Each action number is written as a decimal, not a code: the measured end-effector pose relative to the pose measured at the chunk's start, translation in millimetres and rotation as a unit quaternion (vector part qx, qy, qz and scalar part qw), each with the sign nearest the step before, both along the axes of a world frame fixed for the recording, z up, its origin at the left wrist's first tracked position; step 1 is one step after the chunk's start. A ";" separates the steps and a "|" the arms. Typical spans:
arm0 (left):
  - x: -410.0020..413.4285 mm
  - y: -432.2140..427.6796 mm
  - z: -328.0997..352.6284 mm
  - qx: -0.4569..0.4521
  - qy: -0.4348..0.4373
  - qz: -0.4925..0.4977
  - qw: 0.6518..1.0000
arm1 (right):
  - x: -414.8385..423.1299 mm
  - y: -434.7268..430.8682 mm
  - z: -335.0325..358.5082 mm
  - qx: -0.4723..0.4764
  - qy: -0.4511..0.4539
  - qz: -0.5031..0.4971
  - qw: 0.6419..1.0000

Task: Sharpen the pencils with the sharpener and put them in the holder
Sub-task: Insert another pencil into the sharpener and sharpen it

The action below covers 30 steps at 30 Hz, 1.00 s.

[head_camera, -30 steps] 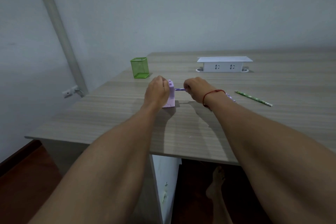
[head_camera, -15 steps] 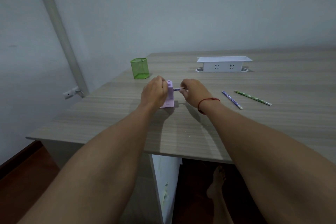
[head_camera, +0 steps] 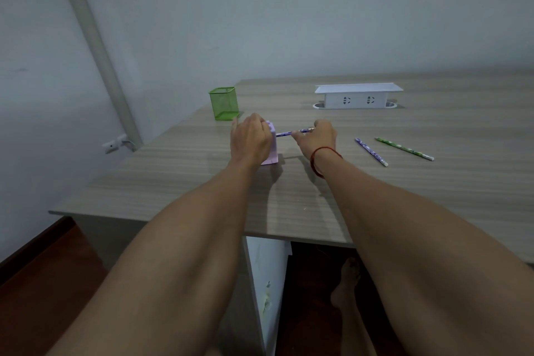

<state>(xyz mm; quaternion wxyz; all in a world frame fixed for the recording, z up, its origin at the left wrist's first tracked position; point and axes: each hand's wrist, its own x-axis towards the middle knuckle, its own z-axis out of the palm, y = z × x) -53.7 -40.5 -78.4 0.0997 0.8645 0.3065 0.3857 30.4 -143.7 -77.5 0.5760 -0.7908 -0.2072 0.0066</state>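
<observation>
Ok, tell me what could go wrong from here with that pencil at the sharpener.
The right hand pinches the held pencil near its far end, so a sideways push could snap the tip at the sharpener. If the left hand loosens, the sharpener may slide. The loose green pencil could roll if bumped.
</observation>
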 end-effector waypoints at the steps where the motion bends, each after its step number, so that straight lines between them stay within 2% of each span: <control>1: -0.1 0.1 -0.5 0.001 -0.001 -0.001 1.000 | 0.2 -0.1 -1.0 0.001 -0.004 -0.003 1.000; 4: -2.9 -3.1 2.4 -0.006 -0.010 -0.016 1.000 | 1.2 -1.1 -0.4 -0.016 -0.017 0.008 1.000; 8: -9.6 -7.9 8.3 -0.048 0.009 -0.033 0.998 | 2.7 -8.9 7.3 -0.137 -0.072 0.058 0.986; 11: -14.3 -2.0 10.5 -0.065 0.023 -0.047 0.997 | -0.6 -8.5 15.5 -0.235 -0.140 0.075 0.959; 14: -21.3 2.6 11.1 -0.097 -0.024 -0.070 0.993 | -6.3 -3.4 27.7 -0.288 -0.251 0.076 0.921; 17: -34.3 10.5 10.8 -0.122 -0.074 -0.035 0.989 | -12.8 6.0 41.8 -0.264 -0.274 0.170 0.909; 19: -45.6 18.5 5.7 -0.152 -0.072 -0.007 0.986 | -24.3 11.6 47.4 -0.284 -0.308 0.253 0.872; 21: -54.8 23.8 -3.2 -0.183 -0.010 -0.011 0.983 | -32.6 18.2 47.8 -0.339 -0.333 0.292 0.830; 24: -63.8 29.1 -16.0 -0.163 0.116 -0.037 0.979 | -39.5 29.3 44.0 -0.392 -0.353 0.285 0.800; 30: -68.8 35.2 -17.7 -0.023 0.215 -0.058 0.975 | -45.2 42.2 30.7 -0.395 -0.362 0.247 0.807</control>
